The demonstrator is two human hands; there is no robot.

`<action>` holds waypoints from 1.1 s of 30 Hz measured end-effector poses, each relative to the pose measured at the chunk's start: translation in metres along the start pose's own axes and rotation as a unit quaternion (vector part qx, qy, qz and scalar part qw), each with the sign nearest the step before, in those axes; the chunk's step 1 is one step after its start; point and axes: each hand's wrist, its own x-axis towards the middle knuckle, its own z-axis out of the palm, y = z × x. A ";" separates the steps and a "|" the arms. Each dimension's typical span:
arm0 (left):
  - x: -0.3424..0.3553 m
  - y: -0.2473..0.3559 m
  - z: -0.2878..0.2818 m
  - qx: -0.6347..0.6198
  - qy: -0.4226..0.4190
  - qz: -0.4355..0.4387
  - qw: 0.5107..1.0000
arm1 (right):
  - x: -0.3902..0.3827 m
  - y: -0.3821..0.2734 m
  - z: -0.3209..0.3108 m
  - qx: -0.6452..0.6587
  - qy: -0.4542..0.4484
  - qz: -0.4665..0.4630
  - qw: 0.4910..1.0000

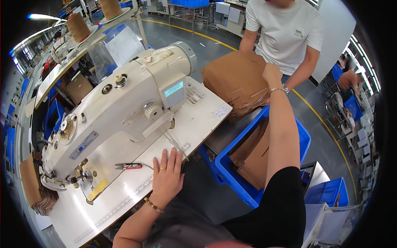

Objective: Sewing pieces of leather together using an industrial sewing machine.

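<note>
My left hand (167, 175) lies flat on the white sewing machine table (124, 186), fingers stretched out and holding nothing. Close by it are red-handled thread snips (128, 166). My right arm reaches far forward, and my right hand (272, 76) is closed at the edge of a thick stack of flat brown cut pieces (235, 78). A co-worker in a white T-shirt (285, 33) supports this stack from the other side; their fingers are partly hidden. The stack is above the far right corner of the table. Below my right forearm, a blue bin (304, 140) contains more brown pieces (252, 157).
The white sewing machine (120, 95) fills the table's left half, its small display (173, 89) lit. Another brown stack (37, 186) stands at the far left. Thread cones (78, 28) rise behind. A second blue bin (331, 192) is at the lower right.
</note>
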 end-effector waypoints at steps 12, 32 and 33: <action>-0.016 -0.011 0.009 -0.081 0.090 -0.007 0.993 | -0.252 -0.214 -0.148 0.329 0.021 -0.560 0.760; -0.360 -0.168 -0.102 0.050 0.318 -0.203 0.925 | -0.437 -0.341 -0.196 0.480 -0.132 -0.354 0.792; -0.363 -0.188 -0.116 0.089 0.332 -0.213 0.915 | -0.430 -0.343 -0.193 0.489 -0.101 -0.339 0.797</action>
